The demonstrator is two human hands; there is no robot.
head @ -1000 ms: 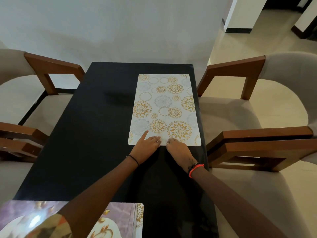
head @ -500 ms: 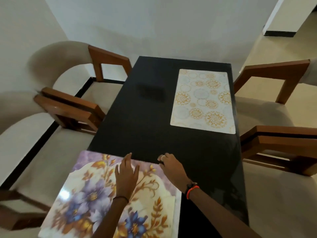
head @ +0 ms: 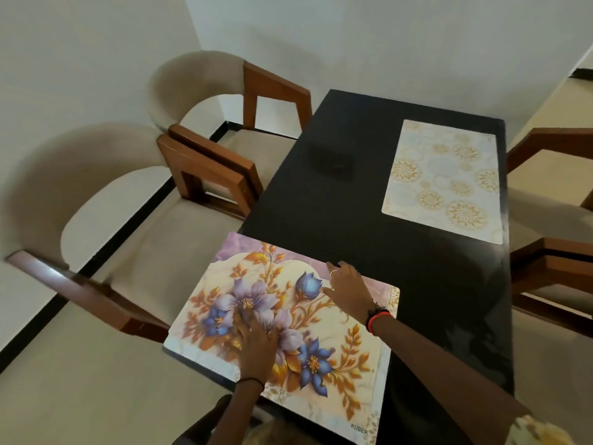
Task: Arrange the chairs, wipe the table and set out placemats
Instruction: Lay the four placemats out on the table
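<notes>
A black table runs away from me. A floral placemat with purple and blue flowers lies at its near left corner, its left edge overhanging the table. My left hand presses flat on the middle of this mat, fingers spread. My right hand rests flat on the mat's far right part, fingers apart, a red band at the wrist. A white placemat with gold medallions lies flat at the far right of the table, apart from both hands.
Two beige chairs with brown wooden arms stand along the table's left side, the near chair and the far chair. More wooden chair arms show at the right edge. A white wall stands behind.
Both hands left the near edge of the gold placemat and came back to the floral placemat. My view swung left and down; the floral mat now sits further onto the table.
</notes>
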